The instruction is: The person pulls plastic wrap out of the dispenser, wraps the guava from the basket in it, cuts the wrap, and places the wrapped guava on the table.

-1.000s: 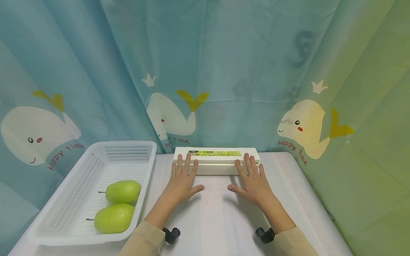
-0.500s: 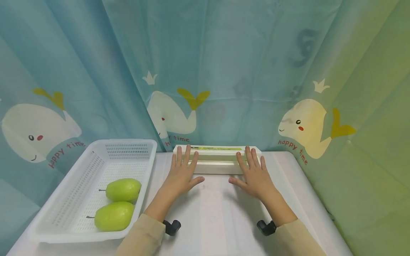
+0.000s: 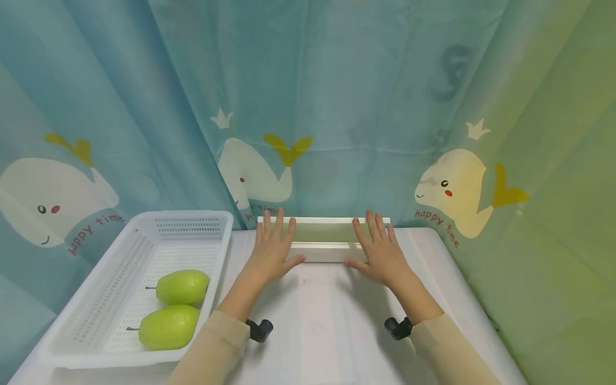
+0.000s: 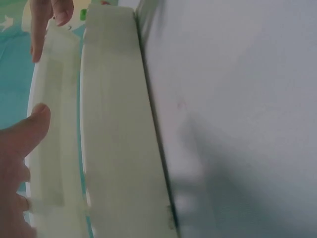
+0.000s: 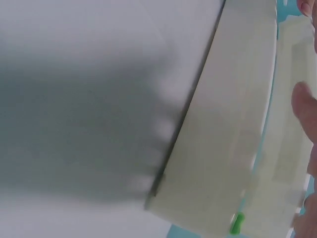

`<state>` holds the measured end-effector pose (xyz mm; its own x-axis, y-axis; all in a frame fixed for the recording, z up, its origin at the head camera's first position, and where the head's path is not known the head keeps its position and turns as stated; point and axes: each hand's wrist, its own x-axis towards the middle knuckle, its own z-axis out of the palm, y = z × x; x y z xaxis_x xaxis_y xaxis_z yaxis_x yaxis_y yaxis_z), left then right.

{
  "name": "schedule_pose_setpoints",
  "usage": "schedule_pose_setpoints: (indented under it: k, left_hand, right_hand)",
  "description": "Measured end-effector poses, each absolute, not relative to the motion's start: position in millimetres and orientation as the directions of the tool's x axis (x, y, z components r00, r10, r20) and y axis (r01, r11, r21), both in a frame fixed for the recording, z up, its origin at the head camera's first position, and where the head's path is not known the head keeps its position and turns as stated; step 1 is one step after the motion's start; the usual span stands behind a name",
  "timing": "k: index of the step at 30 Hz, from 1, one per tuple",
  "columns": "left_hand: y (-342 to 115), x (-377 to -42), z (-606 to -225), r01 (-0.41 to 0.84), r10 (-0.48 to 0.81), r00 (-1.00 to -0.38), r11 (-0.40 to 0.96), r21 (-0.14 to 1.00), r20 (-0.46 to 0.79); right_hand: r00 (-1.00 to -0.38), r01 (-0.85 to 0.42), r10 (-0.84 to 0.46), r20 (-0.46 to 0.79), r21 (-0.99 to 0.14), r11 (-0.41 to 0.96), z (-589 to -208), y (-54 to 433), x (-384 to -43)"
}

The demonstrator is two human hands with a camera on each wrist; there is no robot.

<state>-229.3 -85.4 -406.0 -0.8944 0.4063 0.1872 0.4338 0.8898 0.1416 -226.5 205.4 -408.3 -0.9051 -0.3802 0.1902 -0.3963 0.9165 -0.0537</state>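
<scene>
A long white box (image 3: 332,254) lies crosswise at the far side of the table. Its lid (image 3: 324,232) is swung up, front face toward me, and the label on top is hidden. My left hand (image 3: 270,250) reaches over the box's left end, fingers straight and spread against the lid. At the right end my right hand (image 3: 383,252) does the same. Both thumbs point inward, in front of the box. In the wrist views a narrow gap runs between lid and base, and a small green piece (image 5: 237,223) shows at one end.
On the left stands a white perforated basket (image 3: 220,278) with two green pears (image 3: 169,326) in it. A whale-print curtain (image 3: 346,133) hangs right behind the box. The white table (image 3: 317,331) ends in a rounded corner at the right.
The lid has swung up and back from its low position, so its labelled top no longer shows. Both hands have moved slightly up and away with it, fingers still spread.
</scene>
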Motion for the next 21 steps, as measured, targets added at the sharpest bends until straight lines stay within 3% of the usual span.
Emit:
schedule_pose_setpoints:
  k: [11,21]
  left_hand:
    - [-84,-245,-392,0.409,0.391,-0.911,0.897,0.166,0.132]
    - [-83,-256,-390,0.394,0.379,-0.916,0.912,0.118,0.130]
  right_hand:
    - [-0.899,-0.390,-0.350,0.262,-0.118,0.913,-403,203,-240]
    - [-0.893,-0.411,-0.371,0.257,-0.127,0.903,-401,206,-249]
